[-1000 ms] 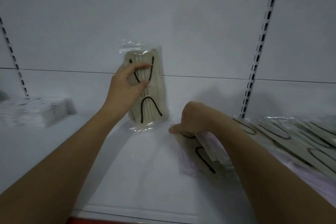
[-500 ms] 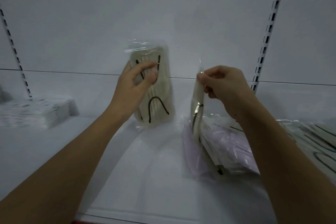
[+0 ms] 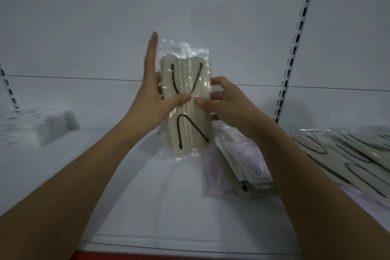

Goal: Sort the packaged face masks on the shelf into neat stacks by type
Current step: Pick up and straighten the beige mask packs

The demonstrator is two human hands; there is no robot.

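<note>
At the far left of the frame a low stack of white packaged masks (image 3: 35,125) lies flat on the white shelf (image 3: 164,200), blurred, so its print cannot be read. In the centre, the cream masks with black ear loops in a clear plastic bag (image 3: 185,103) stand upright, lower edge near the shelf. Half a second ago only the left hand held this pack while the right pinched a second pack edge-on beside it; now both hands meet on one bundle. The left hand (image 3: 150,99) has its fingers straight up along the pack's left edge, thumb pressing the front. The right hand (image 3: 221,100) grips the right edge, thumb on the front, fingers curled behind. Lower right, a heap of lilac and cream packs (image 3: 238,167) lies slanted; at the right edge, more cream packs with black loops (image 3: 348,154) are spread out.
</note>
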